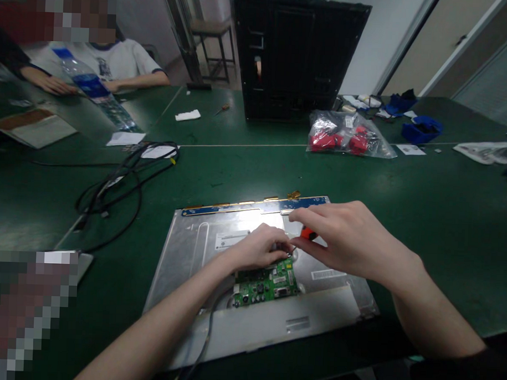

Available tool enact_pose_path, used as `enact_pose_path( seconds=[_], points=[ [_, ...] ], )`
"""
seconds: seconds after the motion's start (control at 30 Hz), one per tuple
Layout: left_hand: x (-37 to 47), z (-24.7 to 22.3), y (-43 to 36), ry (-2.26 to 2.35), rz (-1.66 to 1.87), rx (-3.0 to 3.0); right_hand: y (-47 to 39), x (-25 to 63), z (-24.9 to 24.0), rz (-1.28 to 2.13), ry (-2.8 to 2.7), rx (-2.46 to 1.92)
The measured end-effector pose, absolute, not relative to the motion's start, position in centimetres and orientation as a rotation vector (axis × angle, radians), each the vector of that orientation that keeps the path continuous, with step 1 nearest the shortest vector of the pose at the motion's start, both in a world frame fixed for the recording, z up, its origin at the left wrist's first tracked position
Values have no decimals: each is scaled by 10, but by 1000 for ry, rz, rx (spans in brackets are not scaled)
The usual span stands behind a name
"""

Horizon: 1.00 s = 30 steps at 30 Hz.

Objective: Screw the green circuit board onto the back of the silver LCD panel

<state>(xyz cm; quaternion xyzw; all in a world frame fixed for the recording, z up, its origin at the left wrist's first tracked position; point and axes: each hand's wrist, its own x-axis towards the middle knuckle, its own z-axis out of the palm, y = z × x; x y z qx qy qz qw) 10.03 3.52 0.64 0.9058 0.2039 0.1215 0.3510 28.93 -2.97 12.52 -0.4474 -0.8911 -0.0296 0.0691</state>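
Observation:
A metal-backed display panel [185,248] lies on the green table, with a green circuit board [260,287] on its middle. My right hand [339,237] grips a screwdriver [308,233] by its red-orange handle; the tip points down to the board's upper right corner. Beside that tip, my left hand [266,247] has its fingers closed and bent down over the board's top edge. Whatever its fingertips hold, if anything, is hidden. A blue strip board [253,207] runs along the panel's far edge, and a cable [210,327] leads from the board toward me.
Black cables [129,180] lie coiled at left, near a water bottle [97,90]. A black monitor housing [297,53] stands at the back, behind a plastic bag [349,135] with red parts. Another person [133,64] sits across at the far left.

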Motion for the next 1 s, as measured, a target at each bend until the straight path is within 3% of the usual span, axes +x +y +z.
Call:
enact_pose_path(
  seconds=[0.3, 0.53, 1.0],
  points=[
    [98, 13, 37, 510, 312, 2214, -30, 294, 128, -83, -2651, -1381],
    [80, 34, 57, 812, 362, 2160, -30, 300, 132, -138, -2587, -1361],
    [49, 43, 75, 1066, -114, 2266, -37, 309, 143, -130, -2532, -1405]
  ],
)
